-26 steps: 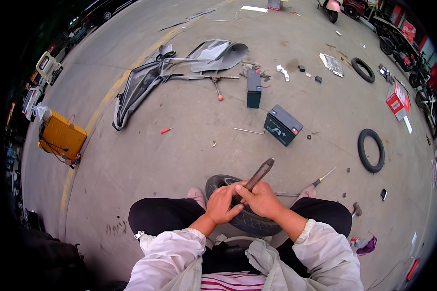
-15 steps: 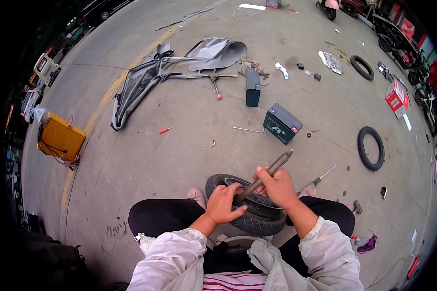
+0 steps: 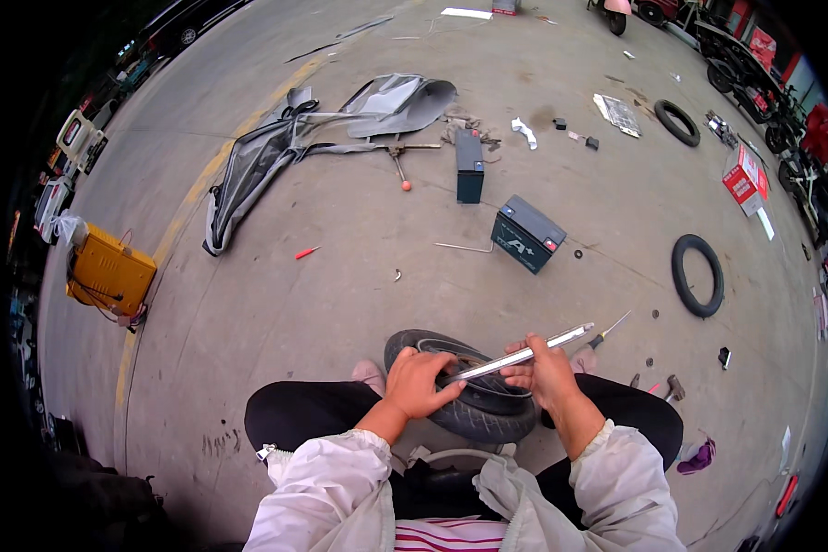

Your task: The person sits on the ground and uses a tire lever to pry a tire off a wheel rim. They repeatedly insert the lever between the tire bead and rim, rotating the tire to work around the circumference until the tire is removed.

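A small black tyre (image 3: pixel 474 416) on its wheel lies on the concrete between my knees. My left hand (image 3: pixel 419 382) presses down on the tyre's near left side, fingers curled over the rubber by the lower end of the bar. My right hand (image 3: pixel 545 373) is closed around a long silver metal bar (image 3: pixel 524 353), whose lower end is wedged at the tyre's rim. The bar slants up to the right, lying low over the tyre.
Two dark battery boxes (image 3: pixel 527 234) (image 3: pixel 469 166) stand ahead. A loose tyre (image 3: pixel 697 275) lies to the right, another (image 3: pixel 677 121) farther back. Grey body panels (image 3: pixel 276 152) lie at the far left, a yellow machine (image 3: pixel 110 272) at the left. A screwdriver (image 3: pixel 609 331) and small tools lie near my right knee.
My right hand has swung the bar's free end down and to the right, from a steep angle to almost level. My left hand stayed on the tyre.
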Demonstrator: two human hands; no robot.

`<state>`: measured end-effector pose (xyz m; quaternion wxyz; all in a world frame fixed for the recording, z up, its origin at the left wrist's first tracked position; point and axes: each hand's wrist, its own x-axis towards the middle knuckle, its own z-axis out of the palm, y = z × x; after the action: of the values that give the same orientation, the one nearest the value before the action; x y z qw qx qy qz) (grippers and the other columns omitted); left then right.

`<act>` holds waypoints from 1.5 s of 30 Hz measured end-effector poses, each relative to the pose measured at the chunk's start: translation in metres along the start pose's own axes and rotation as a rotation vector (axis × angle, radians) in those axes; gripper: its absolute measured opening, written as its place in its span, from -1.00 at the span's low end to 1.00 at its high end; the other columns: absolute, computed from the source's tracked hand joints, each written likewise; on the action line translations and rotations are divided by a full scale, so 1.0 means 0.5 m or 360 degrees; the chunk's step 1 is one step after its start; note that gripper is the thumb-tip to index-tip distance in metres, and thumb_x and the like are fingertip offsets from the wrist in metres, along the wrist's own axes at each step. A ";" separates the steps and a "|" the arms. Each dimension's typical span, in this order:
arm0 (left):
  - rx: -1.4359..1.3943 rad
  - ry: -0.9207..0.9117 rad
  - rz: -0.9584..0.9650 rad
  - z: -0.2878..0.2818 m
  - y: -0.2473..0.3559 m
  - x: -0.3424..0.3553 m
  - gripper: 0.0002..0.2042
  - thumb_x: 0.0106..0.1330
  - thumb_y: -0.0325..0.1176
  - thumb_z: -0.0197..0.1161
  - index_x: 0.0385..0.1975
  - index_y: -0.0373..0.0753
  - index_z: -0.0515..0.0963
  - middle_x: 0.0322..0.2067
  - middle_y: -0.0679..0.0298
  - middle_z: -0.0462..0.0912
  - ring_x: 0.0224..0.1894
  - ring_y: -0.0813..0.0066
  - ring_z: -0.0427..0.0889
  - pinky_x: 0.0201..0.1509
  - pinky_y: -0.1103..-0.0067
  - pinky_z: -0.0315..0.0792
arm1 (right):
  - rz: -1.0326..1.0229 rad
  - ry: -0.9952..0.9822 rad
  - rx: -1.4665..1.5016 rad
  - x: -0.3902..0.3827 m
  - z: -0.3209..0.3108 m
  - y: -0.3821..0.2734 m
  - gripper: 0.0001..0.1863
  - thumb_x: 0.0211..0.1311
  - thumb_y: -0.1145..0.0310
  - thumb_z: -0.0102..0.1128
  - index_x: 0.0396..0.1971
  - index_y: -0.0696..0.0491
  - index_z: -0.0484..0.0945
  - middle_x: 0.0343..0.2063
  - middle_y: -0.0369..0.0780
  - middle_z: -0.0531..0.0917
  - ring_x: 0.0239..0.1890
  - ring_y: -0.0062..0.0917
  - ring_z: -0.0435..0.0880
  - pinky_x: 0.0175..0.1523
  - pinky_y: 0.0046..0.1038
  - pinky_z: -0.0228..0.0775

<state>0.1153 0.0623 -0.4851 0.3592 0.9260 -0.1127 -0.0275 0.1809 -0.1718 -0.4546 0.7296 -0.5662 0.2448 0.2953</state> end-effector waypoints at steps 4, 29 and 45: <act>0.0015 -0.0024 0.0025 -0.014 -0.004 0.014 -0.72 0.14 -0.05 0.26 -0.42 -0.13 0.68 -0.38 0.29 0.70 -0.25 0.31 0.62 -0.12 0.42 0.24 | 0.0062 0.0081 0.0153 -0.029 0.006 0.013 -0.47 0.50 0.07 -0.18 -0.21 0.32 0.53 -0.43 -0.08 0.64 -0.50 -0.45 0.70 -0.45 -0.55 0.61; 0.0319 0.0152 0.0447 0.041 0.083 0.006 -0.80 0.07 -0.20 0.29 -0.34 -0.03 0.74 -0.13 0.37 0.71 -0.06 0.30 0.62 0.07 0.33 0.38 | -0.0734 -0.0213 -0.0702 -0.215 -0.079 -0.129 -0.66 0.41 0.21 0.15 -0.24 0.25 0.62 -0.38 -0.20 0.68 -0.45 -0.58 0.69 -0.38 -0.61 0.52; 0.0322 0.0163 0.0152 0.031 0.062 0.034 -0.69 -0.04 -0.38 0.15 -0.27 -0.11 0.70 -0.04 0.31 0.68 0.11 0.19 0.54 0.20 0.29 0.32 | -0.1027 -0.0296 -0.0976 -0.223 -0.093 -0.124 -0.78 0.31 0.32 0.21 -0.34 0.18 0.70 -0.48 -0.18 0.66 -0.41 -0.47 0.60 -0.26 -0.49 0.42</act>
<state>0.1240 0.0258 -0.4753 0.2701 0.9513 -0.1404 0.0486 0.1450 -0.2456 -0.3463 0.6019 -0.7744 -0.1095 0.1612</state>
